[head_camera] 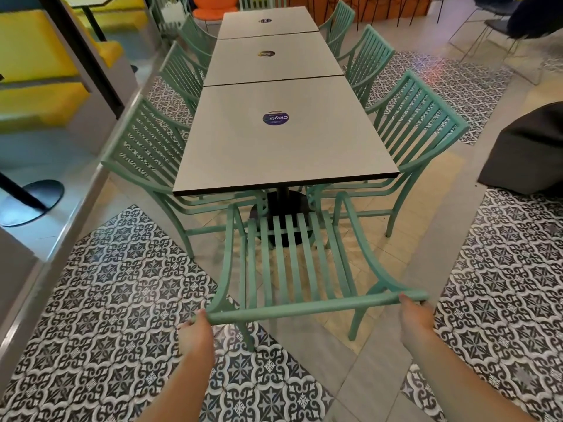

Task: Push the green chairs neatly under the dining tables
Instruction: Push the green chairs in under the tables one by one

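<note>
A green slatted chair point(292, 257) stands at the near end of a row of grey dining tables point(283, 147), its seat front reaching just under the table edge. My left hand point(195, 333) grips the left end of the chair's top rail. My right hand point(414, 315) grips the right end of the same rail. Along the left side stand green chairs point(146, 153) tucked against the tables. More green chairs point(417, 126) line the right side, pushed in close.
A black table base point(283, 208) stands under the near table. A low grey ledge point(61, 239) with yellow booths runs along the left. A dark bulky object point(530, 153) sits on the floor at right. Patterned floor tiles point(122, 300) lie around me.
</note>
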Demonstrator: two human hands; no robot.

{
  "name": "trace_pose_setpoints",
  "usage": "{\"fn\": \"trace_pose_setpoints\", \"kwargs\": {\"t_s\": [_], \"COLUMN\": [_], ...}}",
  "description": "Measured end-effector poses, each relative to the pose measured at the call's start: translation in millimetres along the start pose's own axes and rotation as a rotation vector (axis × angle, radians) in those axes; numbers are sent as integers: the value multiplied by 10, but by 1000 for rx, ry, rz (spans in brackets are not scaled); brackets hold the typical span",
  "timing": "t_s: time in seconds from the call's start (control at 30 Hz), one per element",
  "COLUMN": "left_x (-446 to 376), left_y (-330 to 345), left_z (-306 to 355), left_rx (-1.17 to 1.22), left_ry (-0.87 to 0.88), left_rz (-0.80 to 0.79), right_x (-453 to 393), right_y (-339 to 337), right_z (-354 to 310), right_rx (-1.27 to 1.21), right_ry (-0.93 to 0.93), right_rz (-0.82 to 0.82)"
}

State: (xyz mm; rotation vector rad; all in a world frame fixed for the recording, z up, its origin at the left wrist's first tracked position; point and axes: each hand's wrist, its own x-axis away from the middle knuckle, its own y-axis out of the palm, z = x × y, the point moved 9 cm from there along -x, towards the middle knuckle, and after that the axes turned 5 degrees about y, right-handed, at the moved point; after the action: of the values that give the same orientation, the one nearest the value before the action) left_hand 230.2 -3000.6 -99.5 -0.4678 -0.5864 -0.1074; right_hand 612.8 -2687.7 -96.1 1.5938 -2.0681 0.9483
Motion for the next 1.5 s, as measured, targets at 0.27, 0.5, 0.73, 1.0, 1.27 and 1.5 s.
{"fn": "trace_pose_setpoints", "kwargs": {"t_s": [0.27,0.5,0.73,1.0,1.27,1.5], "left_x": [-32,-110,-204,-250,-274,394], "left_y": [-4,49,1,-8,-31,625], "left_z": [-64,-43,-42,-61,211,1121], "left_rx": [77,188,205,187,-383,-1015], "left_ry": [-63,-142,-160,-156,38,878], "left_rz": [-28,-88,-14,19,-121,-297], "right_x": [-38,-30,-21,-71,-97,261], "right_y": [-54,-55,-39,-15,-36,-45], "right_z": [-158,-169,-127,-103,-136,-589], "right_rx": [78,133,152,178,233,620], "right_ry": [-85,-123,-118,-118,-122,-505], "right_rz": [33,42,33,22,-9,-21]}}
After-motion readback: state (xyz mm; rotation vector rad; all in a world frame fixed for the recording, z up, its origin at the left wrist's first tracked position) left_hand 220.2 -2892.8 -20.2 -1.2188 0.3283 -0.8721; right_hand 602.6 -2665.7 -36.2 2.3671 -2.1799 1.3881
